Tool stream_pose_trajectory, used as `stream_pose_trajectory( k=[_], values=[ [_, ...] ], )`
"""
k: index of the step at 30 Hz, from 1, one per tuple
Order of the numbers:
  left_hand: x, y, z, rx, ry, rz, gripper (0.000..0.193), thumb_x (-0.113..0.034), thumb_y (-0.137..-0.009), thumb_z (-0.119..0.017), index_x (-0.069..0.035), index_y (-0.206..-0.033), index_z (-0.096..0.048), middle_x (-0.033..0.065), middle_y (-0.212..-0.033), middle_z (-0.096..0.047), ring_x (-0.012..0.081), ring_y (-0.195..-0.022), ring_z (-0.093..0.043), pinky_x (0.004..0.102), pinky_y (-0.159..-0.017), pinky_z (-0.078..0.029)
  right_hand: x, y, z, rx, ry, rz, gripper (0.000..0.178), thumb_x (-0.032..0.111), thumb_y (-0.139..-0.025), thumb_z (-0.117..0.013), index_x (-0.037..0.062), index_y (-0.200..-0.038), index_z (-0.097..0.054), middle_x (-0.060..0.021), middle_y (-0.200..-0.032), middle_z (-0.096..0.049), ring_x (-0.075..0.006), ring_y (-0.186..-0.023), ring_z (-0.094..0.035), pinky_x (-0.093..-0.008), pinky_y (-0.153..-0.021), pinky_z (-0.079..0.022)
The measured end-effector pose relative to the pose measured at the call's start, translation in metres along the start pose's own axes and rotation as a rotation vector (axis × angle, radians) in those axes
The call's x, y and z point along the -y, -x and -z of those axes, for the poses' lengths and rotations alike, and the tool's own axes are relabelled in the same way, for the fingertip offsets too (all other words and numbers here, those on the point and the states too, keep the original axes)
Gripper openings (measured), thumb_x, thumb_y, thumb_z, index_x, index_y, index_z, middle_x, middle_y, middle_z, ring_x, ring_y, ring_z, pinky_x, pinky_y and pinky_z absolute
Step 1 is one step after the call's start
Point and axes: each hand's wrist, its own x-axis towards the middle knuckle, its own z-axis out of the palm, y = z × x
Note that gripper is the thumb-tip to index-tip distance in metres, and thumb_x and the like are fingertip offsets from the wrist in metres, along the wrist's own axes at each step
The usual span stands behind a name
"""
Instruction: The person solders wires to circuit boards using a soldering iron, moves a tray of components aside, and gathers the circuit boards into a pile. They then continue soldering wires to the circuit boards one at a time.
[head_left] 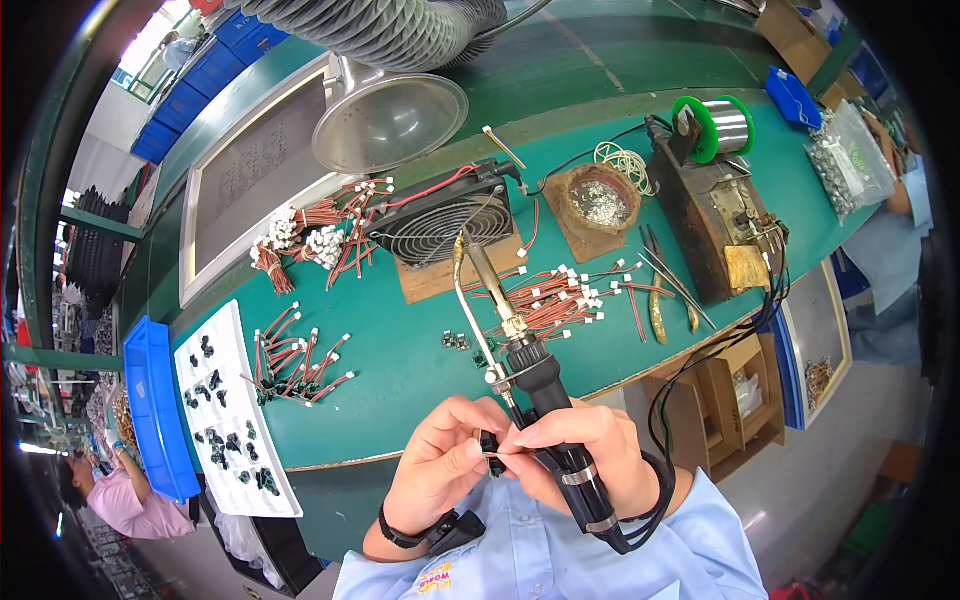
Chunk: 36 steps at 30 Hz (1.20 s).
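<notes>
head: shirt lettering (437, 577) below left hand (440, 465)

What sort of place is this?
Looks like an electronics assembly workshop, probably a soldering station: the right hand holds a soldering iron, a green spool of solder-like wire sits at the back, and bunches of connector leads lie on the green bench.

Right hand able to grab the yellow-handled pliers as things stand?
Probably not right now: the right hand is taken up gripping the soldering iron. Otherwise, nothing seems to cover the yellow-handled pliers.
</notes>
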Motion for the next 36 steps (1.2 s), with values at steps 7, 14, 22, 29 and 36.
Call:
stream_pose_trajectory(
  k=[7,14,22,29,36],
  values=[
    [0.001,0.001,0.002,0.004,0.002,-0.006,0.017,-0.013,-0.092,-0.055,-0.001,-0.103,-0.05,0.0096,-0.099,-0.051,0.0172,-0.093,-0.051,0.0299,-0.081,-0.042,0.0,-0.003,0.007,0.069,0.039,-0.017,0.041,-0.006,-0.069,-0.074,0.0023,-0.1,-0.05,-0.0106,-0.079,-0.067,-0.0192,-0.07,-0.069,-0.0268,-0.058,-0.054],
    [0.0,-0.001,0.001,-0.001,-0.054,-0.003,0.017,-0.013,-0.09,-0.056,-0.001,-0.101,-0.052,0.0109,-0.1,-0.053,0.0176,-0.093,-0.052,0.0304,-0.082,-0.042,0.0,-0.004,0.012,0.109,0.049,0.0,0.042,-0.005,-0.069,-0.075,0.0026,-0.101,-0.05,-0.0104,-0.079,-0.067,-0.0197,-0.07,-0.069,-0.0276,-0.058,-0.054],
    [-0.004,-0.002,0.004,0.02,-0.141,-0.01,0.015,-0.01,-0.088,-0.057,0.0,-0.098,-0.053,0.011,-0.099,-0.053,0.0176,-0.093,-0.052,0.0309,-0.084,-0.041,0.001,-0.006,0.015,0.131,0.058,-0.011,0.039,-0.004,-0.069,-0.076,0.0029,-0.099,-0.051,-0.0094,-0.08,-0.067,-0.0197,-0.071,-0.068,-0.0276,-0.06,-0.054],
    [-0.01,-0.003,0.006,0.014,-0.208,0.015,0.013,-0.002,-0.086,-0.055,0.0,-0.098,-0.052,0.0114,-0.1,-0.053,0.0178,-0.092,-0.054,0.0325,-0.085,-0.043,0.002,-0.018,0.023,0.225,-0.011,-0.148,0.037,-0.005,-0.072,-0.074,0.0039,-0.1,-0.051,-0.0089,-0.082,-0.066,-0.0178,-0.075,-0.067,-0.027,-0.064,-0.053],
    [-0.005,-0.005,0.0,-0.068,-0.289,-0.072,0.012,-0.003,-0.085,-0.055,-0.001,-0.095,-0.05,0.0135,-0.098,-0.056,0.0189,-0.09,-0.056,0.0332,-0.084,-0.044,-0.003,-0.012,0.02,0.16,0.083,-0.146,0.042,-0.005,-0.07,-0.075,0.0042,-0.102,-0.049,-0.0097,-0.084,-0.065,-0.0166,-0.074,-0.067,-0.0271,-0.064,-0.053]
  ],
)
